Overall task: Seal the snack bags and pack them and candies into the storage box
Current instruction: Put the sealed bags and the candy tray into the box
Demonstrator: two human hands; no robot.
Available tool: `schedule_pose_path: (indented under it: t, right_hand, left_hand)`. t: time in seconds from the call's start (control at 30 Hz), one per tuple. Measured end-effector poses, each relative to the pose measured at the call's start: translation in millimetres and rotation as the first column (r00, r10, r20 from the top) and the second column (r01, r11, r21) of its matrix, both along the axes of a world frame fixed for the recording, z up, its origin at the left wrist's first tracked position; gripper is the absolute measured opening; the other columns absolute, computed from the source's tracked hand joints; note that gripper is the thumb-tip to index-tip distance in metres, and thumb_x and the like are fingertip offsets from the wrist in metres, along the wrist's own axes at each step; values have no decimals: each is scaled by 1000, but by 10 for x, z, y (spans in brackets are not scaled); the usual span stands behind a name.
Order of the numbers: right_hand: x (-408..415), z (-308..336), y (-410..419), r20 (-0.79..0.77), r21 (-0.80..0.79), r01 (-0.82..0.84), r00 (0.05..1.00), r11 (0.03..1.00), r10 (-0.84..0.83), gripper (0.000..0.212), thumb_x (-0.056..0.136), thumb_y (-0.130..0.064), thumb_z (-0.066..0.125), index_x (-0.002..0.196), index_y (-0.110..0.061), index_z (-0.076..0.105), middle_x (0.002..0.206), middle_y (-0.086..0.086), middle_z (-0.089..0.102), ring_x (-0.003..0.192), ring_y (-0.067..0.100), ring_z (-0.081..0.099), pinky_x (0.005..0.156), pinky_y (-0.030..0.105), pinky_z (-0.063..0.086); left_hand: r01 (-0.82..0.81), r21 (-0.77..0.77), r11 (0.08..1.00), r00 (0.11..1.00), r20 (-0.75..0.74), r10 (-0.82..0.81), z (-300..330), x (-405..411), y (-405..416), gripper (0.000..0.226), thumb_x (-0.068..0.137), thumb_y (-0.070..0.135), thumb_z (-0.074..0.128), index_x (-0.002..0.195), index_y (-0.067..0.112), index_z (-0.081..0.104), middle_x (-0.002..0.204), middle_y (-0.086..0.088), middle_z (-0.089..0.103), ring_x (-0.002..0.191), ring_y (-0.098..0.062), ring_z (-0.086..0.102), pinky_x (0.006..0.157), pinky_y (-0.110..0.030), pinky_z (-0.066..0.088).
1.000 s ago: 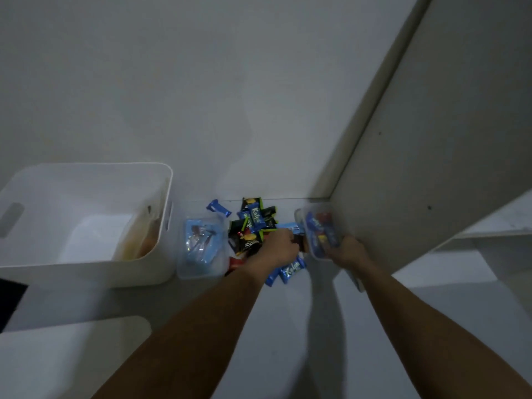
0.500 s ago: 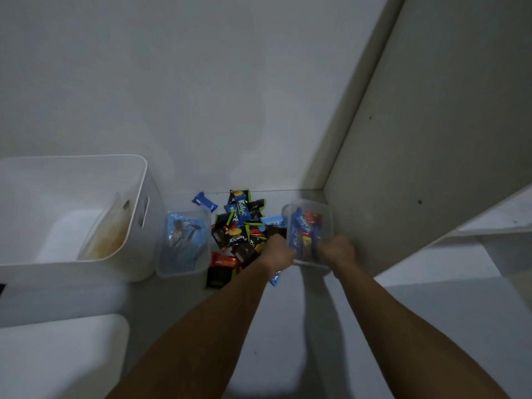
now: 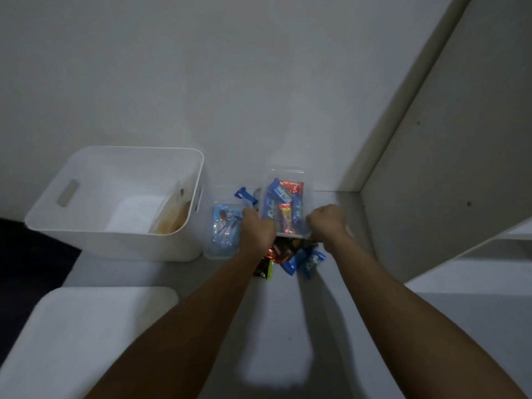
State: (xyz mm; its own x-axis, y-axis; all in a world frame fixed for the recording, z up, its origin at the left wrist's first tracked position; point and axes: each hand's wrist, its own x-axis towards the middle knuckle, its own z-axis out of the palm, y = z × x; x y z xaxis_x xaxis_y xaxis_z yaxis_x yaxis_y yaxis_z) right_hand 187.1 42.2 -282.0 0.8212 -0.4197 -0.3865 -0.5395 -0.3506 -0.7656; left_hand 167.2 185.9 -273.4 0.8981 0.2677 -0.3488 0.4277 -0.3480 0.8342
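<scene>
Lifted since earlier frame: clear rectangular plastic container (image 3: 285, 203) of glossy blue and red candy wrappers, now above loose candy pile (image 3: 290, 256), long axis pointing away. Left hand (image 3: 257, 230) and right hand (image 3: 328, 221) clamp its near corners. White matte storage box (image 3: 115, 203) left of container.

A clear plastic tub (image 3: 288, 180) holds blue and red candies (image 3: 283, 204). More candies (image 3: 299, 259) lie below it. The big white storage box (image 3: 115, 197) stands left, open.
</scene>
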Motion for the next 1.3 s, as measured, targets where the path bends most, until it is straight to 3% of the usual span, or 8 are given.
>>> schedule_pose_path:
  t: [0.1, 0.37, 0.47, 0.63, 0.87, 1.07, 1.17, 1.3]
  right_hand:
    - [15, 27, 383, -3, 56, -38, 999, 998, 38, 6, 83, -6, 59, 82, -1, 62, 71, 10, 55, 68, 23, 57, 46, 21, 36]
    - [-57, -344, 1076, -80, 234, -201, 971, 951, 225, 17, 79, -1, 55, 63, -7, 51, 66, 12, 56, 61, 26, 59, 50, 32, 48]
    - [-63, -451, 1155, -79, 250, -229, 964, 941, 255, 11, 77, -8, 61, 82, 2, 62, 85, 17, 69, 79, 30, 70, 66, 46, 61]
    - [-33, -414, 1165, -30, 232, -286, 953, 930, 301, 21, 83, -10, 60, 62, -7, 57, 76, 13, 67, 69, 23, 66, 60, 38, 57]
    - [-52, -391, 1070, -76, 391, -280, 940, 877, 334, 18, 85, -3, 59, 101, 3, 64, 106, 19, 69, 93, 29, 69, 82, 46, 59]
    - [-97, -29, 705, -143, 445, -193, 949, 874, 282, 28, 70, -8, 67, 95, 2, 65, 93, 18, 72, 82, 32, 72, 75, 48, 61]
    - [-125, 148, 545, -139, 441, -207, 946, 873, 294, 22, 69, -8, 62, 90, -2, 64, 74, 10, 66, 61, 23, 66, 58, 33, 56]
    - [-47, 735, 767, -29, 413, -284, 946, 866, 324, 12, 70, -10, 59, 82, -8, 62, 77, 8, 61, 72, 23, 60, 71, 38, 53]
  left_hand:
    - [-132, 73, 989, 990, 67, 127, -27, -42, 295, 26, 87, 3, 50, 112, -3, 52, 108, -23, 60, 97, -33, 58, 83, -38, 46]
    - [-410, 14, 912, 907, -93, 410, -373, -319, 839, 35, 83, 13, 62, 112, -6, 60, 112, -26, 64, 103, -38, 62, 87, -42, 50]
    - [-375, 9, 927, 916, -149, 372, -421, -391, 982, 38, 91, 23, 58, 116, -7, 58, 118, -25, 61, 109, -38, 59, 85, -36, 44]
    - [-364, -278, 889, 926, -205, 316, -411, -293, 1124, 17, 91, 16, 57, 101, 1, 59, 90, -14, 63, 80, -26, 56, 74, -37, 48]
    - [-288, -389, 875, 949, -239, 206, -392, -352, 1125, 11, 87, 10, 59, 77, 14, 59, 70, -5, 50, 62, -15, 46, 57, -27, 38]
    - [-173, -378, 909, 946, -321, 47, -204, -263, 978, 45, 79, 48, 67, 102, 10, 60, 81, -10, 57, 58, -19, 56, 57, -27, 44]
    - [-102, -405, 909, 951, -307, -30, -33, -268, 889, 48, 76, 45, 73, 105, 8, 62, 86, -13, 64, 70, -26, 66, 55, -30, 54]
    - [79, -399, 913, 981, -130, -142, 524, -142, 1226, 33, 81, 41, 69, 100, 14, 69, 86, -7, 72, 71, -21, 69, 53, -24, 54]
